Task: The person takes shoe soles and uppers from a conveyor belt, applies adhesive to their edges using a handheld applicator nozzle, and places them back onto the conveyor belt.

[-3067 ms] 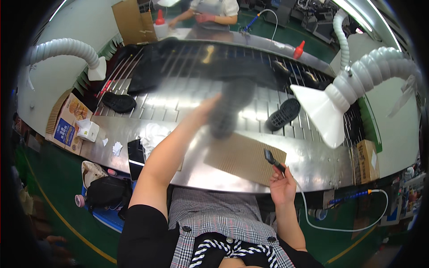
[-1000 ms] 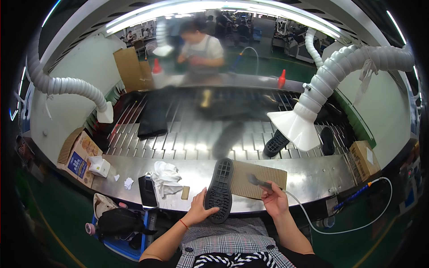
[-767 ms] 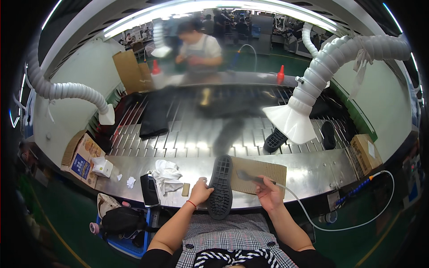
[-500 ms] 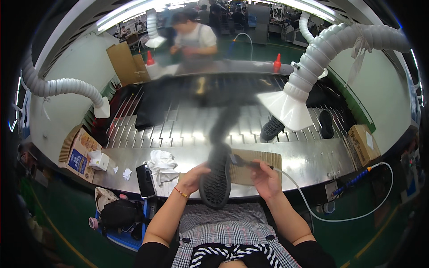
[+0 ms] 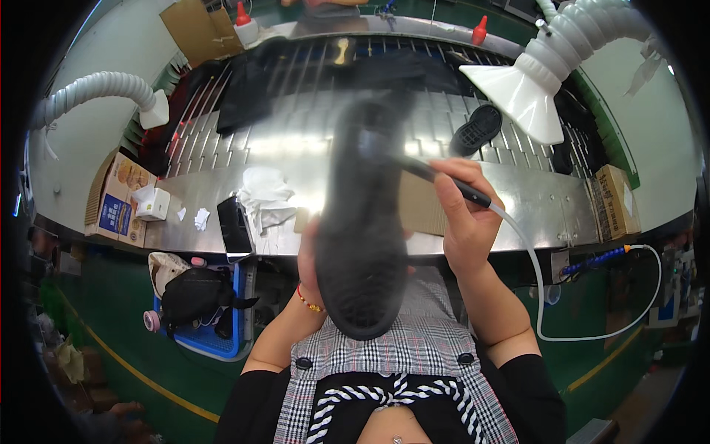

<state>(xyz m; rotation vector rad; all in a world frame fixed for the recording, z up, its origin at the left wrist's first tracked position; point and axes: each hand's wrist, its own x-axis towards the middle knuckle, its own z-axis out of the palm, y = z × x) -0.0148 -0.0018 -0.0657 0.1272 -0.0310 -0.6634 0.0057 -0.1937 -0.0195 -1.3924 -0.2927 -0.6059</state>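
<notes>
My left hand (image 5: pixel 308 255) grips a long black shoe sole (image 5: pixel 362 244) from its left side; fingertips show at the right edge as well. The sole stands tread side toward me, its toe end low over my lap, and it is smeared by motion. In my right hand (image 5: pixel 471 214) is a black-handled brush (image 5: pixel 444 177), pinched between thumb and fingers. A white hose (image 5: pixel 536 281) runs from the handle's end. The brush's tip lies at the upper right edge of the sole, too blurred to show whether it touches. A cardboard sheet (image 5: pixel 423 201) lies behind the sole.
A conveyor of metal slats (image 5: pixel 296 140) carries another black sole (image 5: pixel 477 129). White suction hoods hang left (image 5: pixel 154 111) and right (image 5: pixel 518 100). A white cloth (image 5: pixel 265 196), a phone (image 5: pixel 235 229) and a tissue pack (image 5: pixel 151 202) lie left; a carton (image 5: pixel 614 203) stands right.
The sole has come up closer to the camera. My right hand and the brush have moved up and to the right. The view has tipped down, leaving little of the person opposite.
</notes>
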